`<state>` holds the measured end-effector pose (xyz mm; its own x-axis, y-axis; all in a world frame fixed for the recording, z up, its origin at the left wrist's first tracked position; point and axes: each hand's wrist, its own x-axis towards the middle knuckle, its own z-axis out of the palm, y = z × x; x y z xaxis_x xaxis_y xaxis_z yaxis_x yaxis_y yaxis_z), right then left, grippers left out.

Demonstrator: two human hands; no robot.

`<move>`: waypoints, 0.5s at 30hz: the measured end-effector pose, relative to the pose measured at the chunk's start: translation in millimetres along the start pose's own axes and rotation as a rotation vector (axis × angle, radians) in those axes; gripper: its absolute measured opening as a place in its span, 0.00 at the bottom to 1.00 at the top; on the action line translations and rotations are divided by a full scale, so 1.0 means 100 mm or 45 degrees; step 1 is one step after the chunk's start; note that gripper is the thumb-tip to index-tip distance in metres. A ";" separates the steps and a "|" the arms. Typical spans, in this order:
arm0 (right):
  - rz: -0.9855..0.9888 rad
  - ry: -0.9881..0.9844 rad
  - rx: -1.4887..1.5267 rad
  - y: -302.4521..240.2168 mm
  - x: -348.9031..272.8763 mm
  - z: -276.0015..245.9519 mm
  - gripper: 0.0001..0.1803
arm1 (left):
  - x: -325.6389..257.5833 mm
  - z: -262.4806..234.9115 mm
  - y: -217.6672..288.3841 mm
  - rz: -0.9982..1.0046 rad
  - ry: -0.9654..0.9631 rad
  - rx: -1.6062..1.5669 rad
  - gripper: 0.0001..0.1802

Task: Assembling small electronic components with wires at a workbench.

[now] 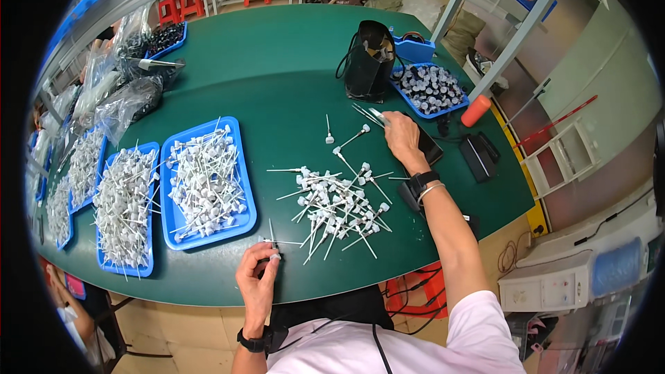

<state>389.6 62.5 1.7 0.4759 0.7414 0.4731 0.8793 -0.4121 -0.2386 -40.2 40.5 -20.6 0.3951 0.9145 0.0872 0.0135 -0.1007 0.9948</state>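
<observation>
Near the table's front edge, my left hand is closed, thumb and fingers pinching a small white-headed stick piece. Thin sticks of such pieces lie just past its fingertips. Farther off to the right, my right hand has its fingers closed on a thin, silvery pronged tool, which looks like tweezers; the fingers partly cover it. A loose pile of white-headed stick pieces spreads between the hands. Several single pieces lie beyond the pile. A dark flat phone-like object sits beside my right hand, partly hidden.
Blue trays heaped with similar pieces stand at the left. Clear plastic bags lie behind them. At the back right are a black bag, a blue tray of round-topped parts, a red cylinder and a black box.
</observation>
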 end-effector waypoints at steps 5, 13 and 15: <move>-0.245 -0.267 -0.053 -0.24 -0.08 0.05 0.11 | -0.06 0.04 0.02 0.002 0.038 0.049 0.08; -0.157 -0.782 0.264 -0.66 -0.17 -0.39 0.09 | 0.06 0.14 0.14 0.142 -0.018 0.382 0.08; -0.102 -0.636 0.273 -0.72 -0.01 -0.36 0.11 | 0.10 0.17 0.12 0.167 -0.033 0.403 0.09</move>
<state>324.9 72.9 48.9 0.3121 0.9488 0.0489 0.8723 -0.2657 -0.4105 -20.4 41.4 -8.3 0.4357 0.8758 0.2077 0.2437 -0.3369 0.9094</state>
